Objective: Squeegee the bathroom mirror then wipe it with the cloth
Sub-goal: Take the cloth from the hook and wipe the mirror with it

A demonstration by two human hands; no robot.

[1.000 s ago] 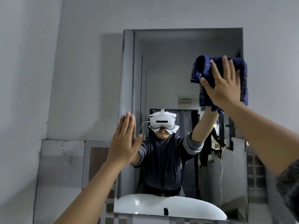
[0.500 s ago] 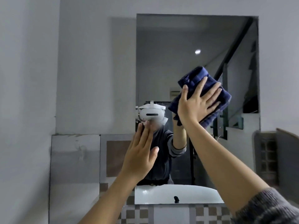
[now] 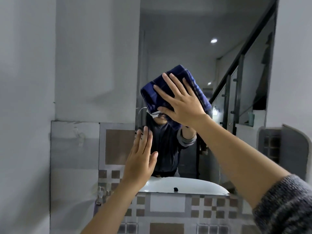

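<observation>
The tall wall mirror (image 3: 185,48) fills the middle of the view and reflects a person, a staircase and ceiling lights. My right hand (image 3: 182,100) presses a folded dark blue cloth (image 3: 168,81) flat against the glass near the mirror's middle left, fingers spread over it. My left hand (image 3: 141,159) is flat and empty, fingers together, at the mirror's lower left edge, touching or close to the glass. No squeegee is in view.
A white basin (image 3: 168,185) shows reflected at the mirror's bottom edge. Checked brown and white tiles (image 3: 168,205) run under the mirror. A tap (image 3: 101,193) stands at the lower left. Plain grey walls lie on both sides.
My right hand has swept the cloth down and to the left across the mirror, from its upper right to its middle left. My left hand stayed at the lower left edge.
</observation>
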